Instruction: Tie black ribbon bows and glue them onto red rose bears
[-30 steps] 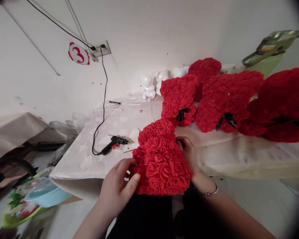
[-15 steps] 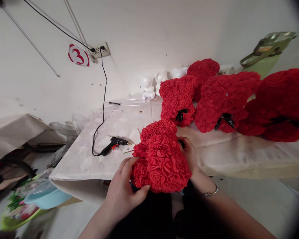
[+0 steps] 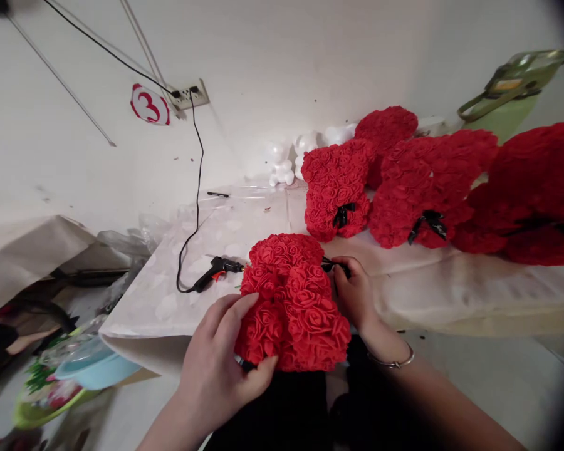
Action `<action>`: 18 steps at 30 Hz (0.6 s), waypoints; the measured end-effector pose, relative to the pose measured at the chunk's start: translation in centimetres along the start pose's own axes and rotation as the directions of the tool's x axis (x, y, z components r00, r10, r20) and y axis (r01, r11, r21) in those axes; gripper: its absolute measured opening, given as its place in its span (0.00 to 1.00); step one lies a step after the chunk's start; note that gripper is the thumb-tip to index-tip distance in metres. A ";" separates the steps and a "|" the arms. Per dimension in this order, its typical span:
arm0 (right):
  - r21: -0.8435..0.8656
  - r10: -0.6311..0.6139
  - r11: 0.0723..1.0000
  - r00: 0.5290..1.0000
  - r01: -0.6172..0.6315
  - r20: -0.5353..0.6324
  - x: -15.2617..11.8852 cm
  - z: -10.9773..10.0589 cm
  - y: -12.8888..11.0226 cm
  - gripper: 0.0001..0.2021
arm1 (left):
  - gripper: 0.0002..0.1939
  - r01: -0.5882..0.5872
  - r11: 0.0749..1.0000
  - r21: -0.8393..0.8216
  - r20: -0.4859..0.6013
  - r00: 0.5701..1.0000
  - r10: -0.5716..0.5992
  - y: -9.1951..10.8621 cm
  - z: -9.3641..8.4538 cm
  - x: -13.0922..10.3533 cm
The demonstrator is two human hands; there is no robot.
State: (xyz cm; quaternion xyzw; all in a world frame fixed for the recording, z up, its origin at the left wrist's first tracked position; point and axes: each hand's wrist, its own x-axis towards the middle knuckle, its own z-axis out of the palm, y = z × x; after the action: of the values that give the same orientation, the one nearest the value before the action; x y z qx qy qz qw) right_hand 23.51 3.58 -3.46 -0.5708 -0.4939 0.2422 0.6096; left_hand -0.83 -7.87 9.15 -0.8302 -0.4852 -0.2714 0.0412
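Rose bear cupped between two hands, hot-tool nozzle close by

I have the red bear (image 3: 310, 313) between the hands, at the near table edge. My left hand (image 3: 223, 351) is curved partway closed, fingers over and thumb under one rose-covered lump at its left side. My right hand (image 3: 355, 291) is on the opposite side, thumb and fingers pinched on a black strip (image 3: 326, 264), probably ribbon; its far fingers are hidden.

I judge the bear light for its bulk, with soft, springy petals over a firmer core. It shouldn't slip, but single roses could bend or tear off, so I'd hold it broadly around the body rather than by petal edges. The strip looks thin and limp, best pinched near its end.

Beyond the left fingertips lies a glue gun (image 3: 211, 274), nozzle toward the bear and just beside it; I can't tell whether they touch. Its cord (image 3: 198, 181) runs up to the wall socket (image 3: 190, 95). Past the right hand, more red bears (image 3: 338, 188) crowd the table (image 3: 141, 307), limiting room that way. White figures (image 3: 281, 166) stand behind, well clear.
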 end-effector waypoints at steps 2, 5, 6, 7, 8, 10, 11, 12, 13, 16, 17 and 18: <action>0.008 -0.002 1.000 1.000 0.002 0.004 -0.1 -0.1 -0.1 0.10 | 0.39 -0.021 0.999 -0.037 0.027 0.999 0.022 -0.2 0.1 -0.3; 0.029 -0.016 0.999 1.000 0.016 0.017 -0.2 -0.2 -0.5 0.10 | 0.41 -0.043 0.988 -0.147 0.033 0.998 0.048 -0.7 0.0 -0.9; 0.037 -0.020 0.999 1.000 0.019 0.022 -0.2 -0.3 -0.6 0.10 | 0.39 -0.045 0.982 -0.181 0.029 0.998 0.051 -0.9 -0.2 -1.1; 0.044 -0.021 0.999 0.999 0.020 0.026 -0.3 -0.3 -0.7 0.10 | 0.36 -0.043 0.978 -0.205 0.024 0.999 0.049 -1.0 -0.3 -1.2; 0.050 -0.020 0.999 0.999 0.018 0.029 -0.3 -0.3 -0.7 0.10 | 0.34 -0.042 0.974 -0.221 0.017 0.999 0.047 -1.2 -0.5 -1.2; 0.056 -0.013 0.998 1.000 0.011 0.029 -0.2 -0.3 -0.7 0.10 | 0.28 -0.040 0.971 -0.237 0.005 0.999 0.042 -1.5 -1.1 -1.1; 0.057 -0.010 0.998 1.000 0.008 0.026 -0.2 -0.3 -0.6 0.10 | 0.26 -0.041 0.969 -0.243 0.003 0.999 0.043 -1.7 -1.5 -1.0; 0.057 -0.007 0.998 1.000 0.006 0.022 -0.2 -0.3 -0.5 0.10 | 0.24 -0.040 0.967 -0.253 0.005 0.999 0.043 -1.8 -1.9 -1.0; 0.057 -0.006 0.998 1.000 0.005 0.018 -0.2 -0.3 -0.4 0.10 | 0.21 -0.036 0.963 -0.266 0.003 0.999 0.038 -1.8 -2.4 -1.0; 0.057 -0.006 0.998 1.000 0.005 0.015 -0.1 -0.3 -0.3 0.10 | 0.17 -0.010 0.948 -0.317 -0.009 1.000 0.008 -2.0 -4.2 -1.3; 0.057 -0.007 0.998 1.000 0.006 0.015 -0.1 -0.3 -0.3 0.11 | 0.17 0.004 0.943 -0.332 -0.028 1.000 -0.014 -2.1 -4.8 -1.6; 0.057 -0.008 0.998 1.000 0.007 0.015 -0.1 -0.3 -0.3 0.11 | 0.18 0.021 0.940 -0.339 -0.055 0.998 -0.043 -2.2 -5.3 -2.0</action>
State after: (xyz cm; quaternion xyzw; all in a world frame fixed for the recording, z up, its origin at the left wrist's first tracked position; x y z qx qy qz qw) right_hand 23.63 3.25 -3.17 -0.5496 -0.4937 0.2582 0.6225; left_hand -5.62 -10.01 12.27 -0.8081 -0.4433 -0.3770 -0.0915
